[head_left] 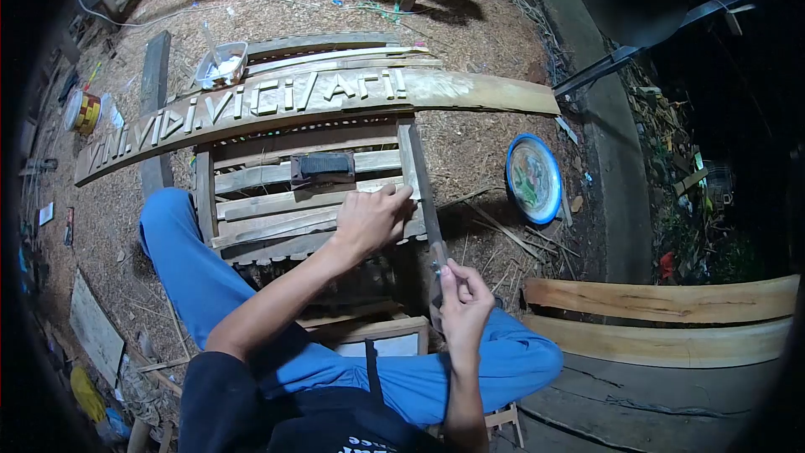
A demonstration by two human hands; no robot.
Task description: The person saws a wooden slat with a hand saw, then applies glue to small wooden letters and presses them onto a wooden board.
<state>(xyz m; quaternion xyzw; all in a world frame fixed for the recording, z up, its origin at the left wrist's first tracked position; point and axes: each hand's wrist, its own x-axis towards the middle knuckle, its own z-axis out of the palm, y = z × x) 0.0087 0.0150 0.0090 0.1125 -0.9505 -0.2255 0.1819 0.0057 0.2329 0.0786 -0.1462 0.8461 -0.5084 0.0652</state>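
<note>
My left hand [373,220] is curled over the slats of the low wooden stand [260,205], near its right side. The fingertips are partly hidden, and what they grip, if anything, cannot be made out. Just beyond them runs a long, flat, dark grey strip [428,216], blade-like, with a small metal fitting near its lower end. At that fitting my right hand [466,298] has thumb and fingers pinched together; what lies between them is too small to name. A dark ribbed block [324,166] rests on the slats ahead of my left hand.
Across the stand's far side lies a long board [482,92] with raised letters. Behind it stands a white tub [226,75]. A blue-rimmed basin [554,180] sits to the right, and two planks [662,298] lie lower right. Wood shavings [277,13] cover the ground.
</note>
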